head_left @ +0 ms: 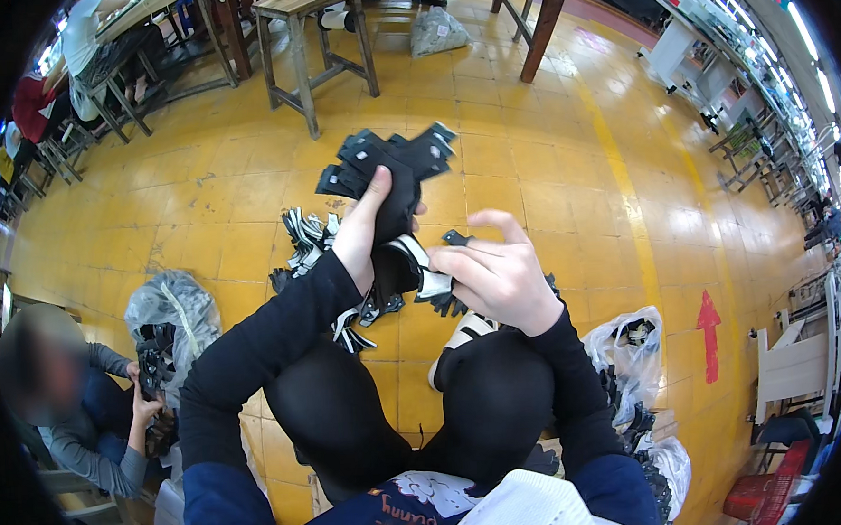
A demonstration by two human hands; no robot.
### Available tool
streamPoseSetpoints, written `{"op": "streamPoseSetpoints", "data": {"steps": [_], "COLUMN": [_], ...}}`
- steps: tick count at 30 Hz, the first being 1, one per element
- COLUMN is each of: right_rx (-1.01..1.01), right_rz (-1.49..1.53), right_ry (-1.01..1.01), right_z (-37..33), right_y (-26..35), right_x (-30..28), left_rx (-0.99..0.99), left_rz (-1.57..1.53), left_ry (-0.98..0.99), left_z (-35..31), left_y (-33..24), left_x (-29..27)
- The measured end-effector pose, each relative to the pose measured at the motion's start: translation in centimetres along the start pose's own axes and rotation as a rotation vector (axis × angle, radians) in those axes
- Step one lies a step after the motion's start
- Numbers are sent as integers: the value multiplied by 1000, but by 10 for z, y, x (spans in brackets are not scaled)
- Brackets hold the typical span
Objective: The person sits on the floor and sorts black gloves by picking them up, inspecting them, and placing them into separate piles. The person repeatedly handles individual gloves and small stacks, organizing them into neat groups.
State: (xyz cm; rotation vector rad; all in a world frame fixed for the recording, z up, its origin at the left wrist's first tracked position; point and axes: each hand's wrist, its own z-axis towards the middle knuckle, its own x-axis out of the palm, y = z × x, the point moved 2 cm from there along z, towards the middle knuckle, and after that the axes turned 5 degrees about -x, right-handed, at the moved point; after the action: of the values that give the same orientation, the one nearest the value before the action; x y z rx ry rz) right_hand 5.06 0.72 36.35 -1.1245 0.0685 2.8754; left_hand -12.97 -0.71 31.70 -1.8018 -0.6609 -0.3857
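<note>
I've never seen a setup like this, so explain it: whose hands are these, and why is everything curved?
There's no machine here, just a person working bare-handed. The single picture comes from a wide fisheye camera on their head, looking down, so straight edges bend. The left hand holds a bundle of black pieces, fanned out at the top. The right hand is beside it, fingers at a black-and-white piece; whether they pinch it is unclear. On the yellow tiled floor lie glove-like pieces, a clear bag at left and a second clear bag at right. Another person is at left.
</note>
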Motion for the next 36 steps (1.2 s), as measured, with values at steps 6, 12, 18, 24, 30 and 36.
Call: {"op": "streamPoseSetpoints", "data": {"steps": [6,12,18,24,30,36], "right_rx": [130,313,307,225,293,455], "right_rz": [-37,-97,-98,16,158,258], "right_ry": [-68,-201,-190,-242,-198,-316], "right_z": [1,-1,-4,-8,-8,-4], "right_y": [-6,-12,-11,-11,-14,-14], "right_x": [-7,-5,-4,-3,-5,-1], "left_rx": [132,139,149,203,223,171], "left_rz": [151,134,241,309,308,361], "left_ry": [26,130,137,158,232,86], "left_z": [-5,-22,-19,-16,-13,-18], "left_y": [-8,-7,-5,-4,-8,2], "left_x": [-1,9,8,8,2,-3]}}
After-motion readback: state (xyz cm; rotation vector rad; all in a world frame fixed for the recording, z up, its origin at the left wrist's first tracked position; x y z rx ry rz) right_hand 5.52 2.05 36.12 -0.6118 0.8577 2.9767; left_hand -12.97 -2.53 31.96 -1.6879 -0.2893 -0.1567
